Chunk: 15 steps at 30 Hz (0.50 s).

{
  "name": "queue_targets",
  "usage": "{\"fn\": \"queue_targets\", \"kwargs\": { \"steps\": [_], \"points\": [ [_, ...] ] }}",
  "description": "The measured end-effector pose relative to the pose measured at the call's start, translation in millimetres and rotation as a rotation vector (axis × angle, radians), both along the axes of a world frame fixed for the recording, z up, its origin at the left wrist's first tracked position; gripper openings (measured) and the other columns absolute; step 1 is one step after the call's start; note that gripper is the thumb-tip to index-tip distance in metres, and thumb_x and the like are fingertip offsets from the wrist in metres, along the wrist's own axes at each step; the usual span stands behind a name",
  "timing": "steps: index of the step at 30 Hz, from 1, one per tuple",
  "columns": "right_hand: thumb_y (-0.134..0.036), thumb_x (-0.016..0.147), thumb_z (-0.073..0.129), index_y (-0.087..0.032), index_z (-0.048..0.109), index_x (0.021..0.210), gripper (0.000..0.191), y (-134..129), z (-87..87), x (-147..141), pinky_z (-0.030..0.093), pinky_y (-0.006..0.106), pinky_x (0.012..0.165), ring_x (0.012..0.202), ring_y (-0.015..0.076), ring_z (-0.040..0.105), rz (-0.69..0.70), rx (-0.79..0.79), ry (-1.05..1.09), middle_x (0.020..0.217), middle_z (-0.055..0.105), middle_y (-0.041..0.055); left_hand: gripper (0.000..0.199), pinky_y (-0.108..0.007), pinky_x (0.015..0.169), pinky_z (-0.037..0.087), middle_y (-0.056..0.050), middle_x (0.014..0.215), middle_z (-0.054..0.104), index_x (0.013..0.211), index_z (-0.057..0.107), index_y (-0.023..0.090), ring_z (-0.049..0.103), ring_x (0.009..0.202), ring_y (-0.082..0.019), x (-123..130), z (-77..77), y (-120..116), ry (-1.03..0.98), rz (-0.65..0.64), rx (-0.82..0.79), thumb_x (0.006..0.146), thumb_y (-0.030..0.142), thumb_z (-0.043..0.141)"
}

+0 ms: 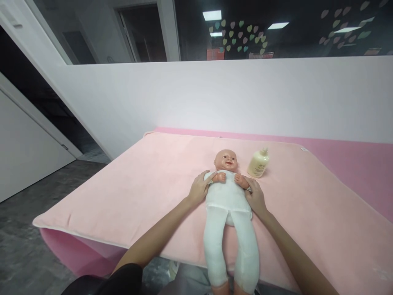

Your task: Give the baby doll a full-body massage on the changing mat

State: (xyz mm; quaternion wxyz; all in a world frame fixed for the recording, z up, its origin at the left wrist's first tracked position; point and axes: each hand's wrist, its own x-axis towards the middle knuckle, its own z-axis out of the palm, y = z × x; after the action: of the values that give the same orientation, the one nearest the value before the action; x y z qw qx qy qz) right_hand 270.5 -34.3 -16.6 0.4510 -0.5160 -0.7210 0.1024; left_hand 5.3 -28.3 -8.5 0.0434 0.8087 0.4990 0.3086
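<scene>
A baby doll (229, 198) in a white outfit lies on its back on a pink mat (123, 196), its feet toward me at the near edge. My left hand (199, 188) grips the doll's arm on the left side of the view, thumb across near its wrist. On the other side, my right hand (255, 196) is wrapped about the doll's other arm, with some fingers hidden underneath. Both doll hands rest up by its chest. A pale yellow pump bottle (258, 163) stands slightly tilted in view, to the right of the doll's head.
Behind the mat rises a white wall (215, 96) with a window above it. Brighter pink padding (346, 164) shows past the mat's far and right edges. To the left are grey floor (18, 229) and a white door (27, 143).
</scene>
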Motion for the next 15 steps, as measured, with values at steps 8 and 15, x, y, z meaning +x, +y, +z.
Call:
{"fn": "queue_targets", "kwargs": {
  "steps": [8, 15],
  "points": [
    [-0.007, 0.069, 0.038, -0.022, 0.053, 0.125, 0.06, -0.8, 0.1, 0.4, 0.044, 0.044, 0.096, 0.111, 0.0238, 0.05, 0.005, 0.001, -0.017, 0.118, 0.057, 0.0068, 0.049, -0.043, 0.093, 0.044, -0.012, 0.139, 0.041, 0.14, 0.038, 0.037, 0.05, 0.116, -0.027, 1.0, -4.7, -0.7, 0.081, 0.03, 0.07, 0.093, 0.025, 0.041],
    [-0.007, 0.069, 0.038, -0.022, 0.053, 0.124, 0.06, -0.7, 0.9, 0.6, 0.044, 0.044, 0.097, 0.112, 0.0235, 0.049, 0.004, -0.016, -0.006, 0.119, 0.056, 0.0065, 0.049, -0.043, 0.094, 0.044, -0.013, 0.139, 0.041, 0.141, 0.038, 0.035, 0.049, 0.118, -0.027, 0.4, -3.3, -1.0, 0.071, 0.025, 0.058, 0.093, 0.025, 0.04]
  ]
}}
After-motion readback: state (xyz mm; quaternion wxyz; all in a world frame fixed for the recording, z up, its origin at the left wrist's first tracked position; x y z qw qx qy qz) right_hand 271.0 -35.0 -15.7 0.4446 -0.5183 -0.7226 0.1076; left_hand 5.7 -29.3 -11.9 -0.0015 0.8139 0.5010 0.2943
